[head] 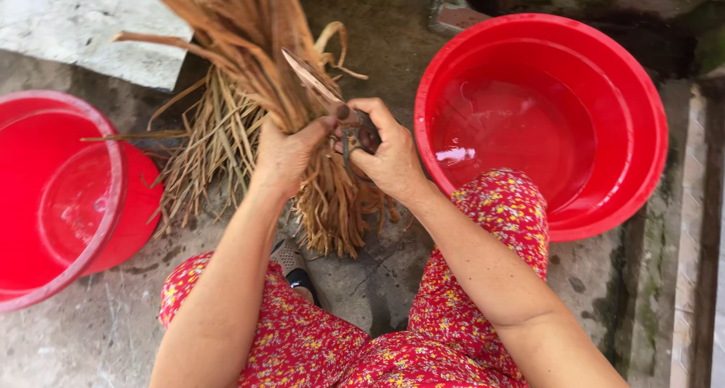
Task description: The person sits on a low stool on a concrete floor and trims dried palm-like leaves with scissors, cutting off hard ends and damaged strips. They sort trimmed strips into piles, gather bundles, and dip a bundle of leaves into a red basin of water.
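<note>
My knees in red flowered trousers [453, 335] frame the concrete floor [91, 335] where I squat. My left hand [283, 157] is clamped around a bundle of dry brown leaves [249, 48], holding it upright so the stub ends hang down. My right hand [389, 157] is closed through the handles of rusty scissors [321, 82], blades apart against the bundle. More loose leaves [208, 150] lie behind. A red basin [649, 139] with water sits right, a red bucket [113, 169] left, both within reach.
</note>
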### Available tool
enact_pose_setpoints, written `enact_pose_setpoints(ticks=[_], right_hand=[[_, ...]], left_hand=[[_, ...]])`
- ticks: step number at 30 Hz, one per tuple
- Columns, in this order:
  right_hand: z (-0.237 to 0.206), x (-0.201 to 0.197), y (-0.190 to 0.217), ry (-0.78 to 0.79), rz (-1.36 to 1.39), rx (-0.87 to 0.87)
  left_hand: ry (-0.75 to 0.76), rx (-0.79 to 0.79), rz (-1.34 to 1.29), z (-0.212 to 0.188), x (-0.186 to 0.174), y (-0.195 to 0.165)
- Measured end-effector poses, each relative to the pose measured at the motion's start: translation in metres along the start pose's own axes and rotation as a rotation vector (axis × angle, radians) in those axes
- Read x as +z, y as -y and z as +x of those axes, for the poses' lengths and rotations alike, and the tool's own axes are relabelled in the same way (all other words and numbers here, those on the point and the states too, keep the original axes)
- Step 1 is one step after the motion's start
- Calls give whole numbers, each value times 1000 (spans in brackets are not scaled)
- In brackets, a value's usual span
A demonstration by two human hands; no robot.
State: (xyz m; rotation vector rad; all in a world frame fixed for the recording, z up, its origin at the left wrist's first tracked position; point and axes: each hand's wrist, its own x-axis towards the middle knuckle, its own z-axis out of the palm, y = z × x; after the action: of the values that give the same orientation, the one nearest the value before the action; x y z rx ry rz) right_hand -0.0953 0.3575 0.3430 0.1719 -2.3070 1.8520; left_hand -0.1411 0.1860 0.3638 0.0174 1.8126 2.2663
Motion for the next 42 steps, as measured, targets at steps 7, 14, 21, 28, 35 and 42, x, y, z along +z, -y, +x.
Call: enact_pose_setpoints(ticks=[7, 14, 21, 28, 35, 42], right_hand=[[0, -1, -2, -81, -99, -195], [-13, 5, 5, 106, -175, -168], [-23, 29, -20, 319, 193, 23], [-44, 22, -27, 744, 187, 216], [-41, -13, -38, 944, -314, 284], [-47, -22, -52, 887, -898, 232]], left_hand=[[-133, 148, 192, 5, 7, 11], [-296, 152, 188, 24, -2, 6], [-463, 212, -84, 45, -28, 3], [-647, 323, -109, 77, -104, -8], [-736, 516, -431, 74, -183, -28], [-722, 623, -621, 42, -181, -66]])
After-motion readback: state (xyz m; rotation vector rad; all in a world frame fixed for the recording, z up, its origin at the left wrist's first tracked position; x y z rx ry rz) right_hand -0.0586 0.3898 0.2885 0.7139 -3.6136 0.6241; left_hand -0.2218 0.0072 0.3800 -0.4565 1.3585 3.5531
